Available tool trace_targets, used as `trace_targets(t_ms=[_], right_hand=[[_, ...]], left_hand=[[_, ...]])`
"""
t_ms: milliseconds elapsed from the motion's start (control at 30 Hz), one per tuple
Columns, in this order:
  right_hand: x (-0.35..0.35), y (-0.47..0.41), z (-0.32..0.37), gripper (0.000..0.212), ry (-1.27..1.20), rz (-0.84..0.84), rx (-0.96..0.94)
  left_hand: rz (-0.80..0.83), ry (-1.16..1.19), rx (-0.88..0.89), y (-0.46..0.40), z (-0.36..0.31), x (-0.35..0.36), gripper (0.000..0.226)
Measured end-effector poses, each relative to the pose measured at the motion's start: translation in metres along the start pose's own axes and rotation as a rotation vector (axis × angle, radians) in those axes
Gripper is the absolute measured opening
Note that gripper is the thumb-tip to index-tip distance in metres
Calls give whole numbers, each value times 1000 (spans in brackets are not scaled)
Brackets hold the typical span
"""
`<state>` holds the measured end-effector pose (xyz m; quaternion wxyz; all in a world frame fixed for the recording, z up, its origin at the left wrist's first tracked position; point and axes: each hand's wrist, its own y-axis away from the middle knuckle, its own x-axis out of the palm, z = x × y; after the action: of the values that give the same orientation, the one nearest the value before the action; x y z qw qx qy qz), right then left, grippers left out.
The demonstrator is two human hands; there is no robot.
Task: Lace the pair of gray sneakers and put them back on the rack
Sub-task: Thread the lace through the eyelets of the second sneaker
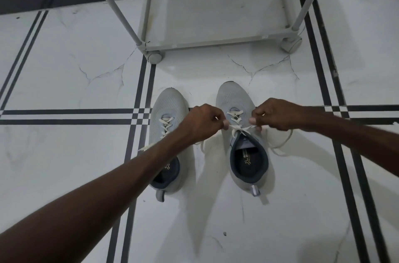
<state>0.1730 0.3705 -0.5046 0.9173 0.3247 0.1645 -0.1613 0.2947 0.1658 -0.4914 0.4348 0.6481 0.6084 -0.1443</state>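
Observation:
Two gray sneakers stand side by side on the floor, toes pointing away from me. The right sneaker has white lace crossed through its eyelets. My left hand and my right hand each pinch one end of its lace, pulled taut across the tongue. Loose lace loops trail on the floor to the right of it. The left sneaker is laced with white lace, and my left forearm covers its middle. The gray rack stands just beyond the toes, its bottom shelf bare.
The floor is white marble tile with black stripe borders. The rack rests on caster wheels at its near corners, with slanted gray posts rising from them. A dark skirting strip runs along the wall at the far left.

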Motion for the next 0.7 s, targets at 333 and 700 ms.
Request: trace_targets(t_ms=[333, 700], right_hand=[[-25, -9, -23, 39, 428, -255, -119], [-3, -11, -37, 47, 602, -269, -67]], left_hand=[[-26, 21, -120, 3, 13, -4, 23], [6, 299, -376, 10, 31, 10, 22]])
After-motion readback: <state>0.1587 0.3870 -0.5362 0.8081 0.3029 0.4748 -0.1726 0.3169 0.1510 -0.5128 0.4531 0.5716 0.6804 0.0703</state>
